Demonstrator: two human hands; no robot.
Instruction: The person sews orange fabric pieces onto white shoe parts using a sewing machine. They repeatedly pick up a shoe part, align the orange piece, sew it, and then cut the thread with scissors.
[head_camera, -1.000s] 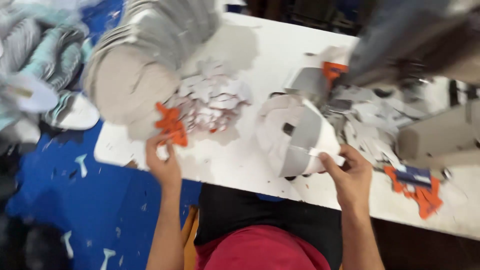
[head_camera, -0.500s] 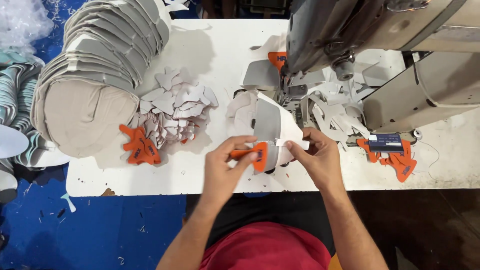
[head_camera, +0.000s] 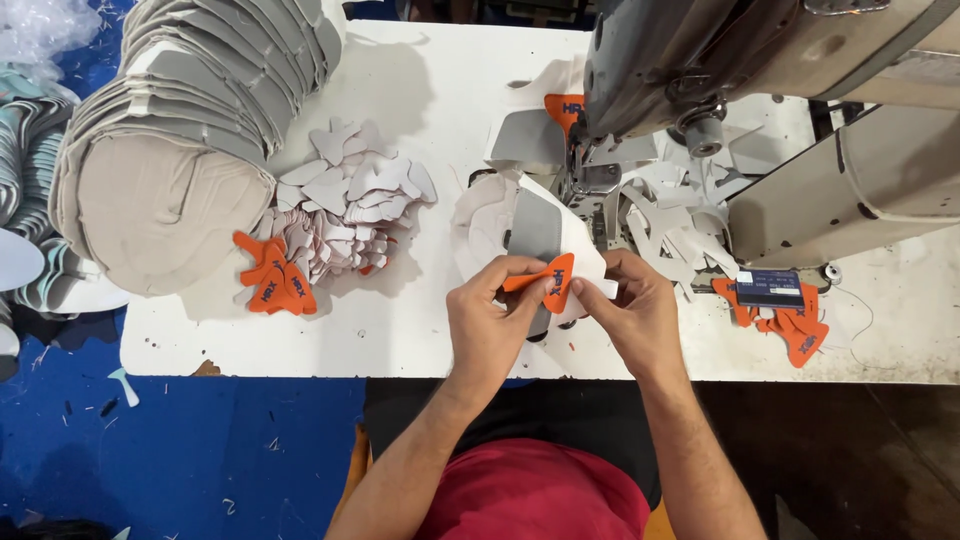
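At the far left of the white worktable (head_camera: 330, 340) a tall curved stack of pale grey shoe-upper panels (head_camera: 175, 150) leans over the edge, kept within reach, with a loose heap of small whitish cut pieces (head_camera: 350, 205) to its right and a few flat orange tabs (head_camera: 272, 283) at the heap's near-left corner. Near the table's front edge the left hand (head_camera: 490, 325) pinches a small orange fabric tab (head_camera: 550, 280) between thumb and fingertips, laying it against a folded white and grey shoe-upper piece (head_camera: 545, 235); the right hand (head_camera: 635, 315) pinches that piece's near edge just beside the tab, apparently holding it taut so the two line up. Just beyond stands the grey industrial sewing machine (head_camera: 760, 60), offcuts littered beneath its arm, and another small pile of orange tabs (head_camera: 795, 330) under a dark blue card lies at the right
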